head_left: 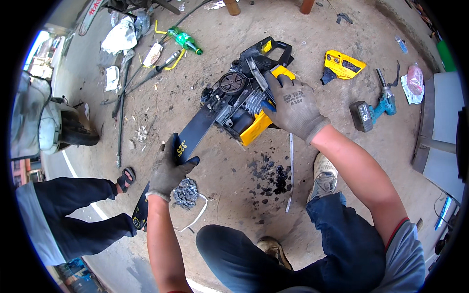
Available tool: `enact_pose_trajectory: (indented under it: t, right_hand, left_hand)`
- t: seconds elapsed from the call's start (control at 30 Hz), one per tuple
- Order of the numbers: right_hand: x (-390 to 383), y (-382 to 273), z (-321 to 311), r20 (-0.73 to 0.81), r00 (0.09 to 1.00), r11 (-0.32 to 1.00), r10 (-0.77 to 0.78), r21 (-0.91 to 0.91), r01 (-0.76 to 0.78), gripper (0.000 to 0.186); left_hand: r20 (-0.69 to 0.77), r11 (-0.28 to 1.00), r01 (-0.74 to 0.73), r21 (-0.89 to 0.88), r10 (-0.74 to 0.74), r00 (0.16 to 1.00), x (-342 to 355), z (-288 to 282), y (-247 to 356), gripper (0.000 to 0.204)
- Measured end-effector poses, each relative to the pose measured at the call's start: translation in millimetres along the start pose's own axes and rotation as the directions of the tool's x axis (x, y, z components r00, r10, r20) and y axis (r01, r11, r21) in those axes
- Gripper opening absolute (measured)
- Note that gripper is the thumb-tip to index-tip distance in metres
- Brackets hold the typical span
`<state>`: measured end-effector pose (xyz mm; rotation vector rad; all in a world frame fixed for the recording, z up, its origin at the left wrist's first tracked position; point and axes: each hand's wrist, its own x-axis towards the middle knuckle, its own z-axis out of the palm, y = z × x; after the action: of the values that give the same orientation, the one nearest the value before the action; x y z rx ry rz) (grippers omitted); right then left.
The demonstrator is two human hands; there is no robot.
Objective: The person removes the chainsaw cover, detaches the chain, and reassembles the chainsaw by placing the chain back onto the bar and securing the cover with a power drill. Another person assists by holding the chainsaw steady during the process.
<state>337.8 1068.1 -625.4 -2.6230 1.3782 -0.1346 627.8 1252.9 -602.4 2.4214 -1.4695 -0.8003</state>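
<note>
Now the left grip (pixel 168 168) is clamped on the guide bar (pixel 195 132) and the right grip (pixel 293 105) braces the chainsaw body (pixel 244 105); seating the bar likely needs steady alignment

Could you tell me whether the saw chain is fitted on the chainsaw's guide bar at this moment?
No, the guide bar held by the left hand is bare, and the saw chain lies heaped on the ground beside that hand.

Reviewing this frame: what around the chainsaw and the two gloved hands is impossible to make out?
All in the head view:
- Yellow chainsaw body: its right side is covered by the right hand.
- Guide bar: its middle is wrapped by the left hand; its tip is behind that forearm.
- Loose chain on the ground: links too small to judge.
- Seated bystander's legs: cut off by the left rim.
</note>
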Motion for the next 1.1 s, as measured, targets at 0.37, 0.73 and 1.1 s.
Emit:
enact_pose_trajectory:
  t: [0.37, 0.73, 1.1]
  right_hand:
    - [4.0, -0.5, 12.0, -0.244, 0.962, 0.992, -0.119, -0.068, 0.106, 0.072]
    - [5.1, 2.4, 13.6, -0.159, 0.982, 0.991, -0.100, -0.099, 0.085, 0.071]
    - [-17.2, 10.5, -3.1, -0.268, 0.954, 0.989, -0.132, 0.031, 0.145, 0.063]
  left_hand:
    - [-0.389, 0.917, -0.348, 0.196, 0.399, 0.830, -46.9, -4.9, 21.2, 0.071]
    - [0.096, 0.611, 0.537, -0.582, -0.604, 0.791, -135.0, 127.8, -265.5, 0.033]
    - [-0.287, 0.746, 0.665, 0.021, -0.633, 0.719, -74.1, 172.8, -300.0, 0.088]
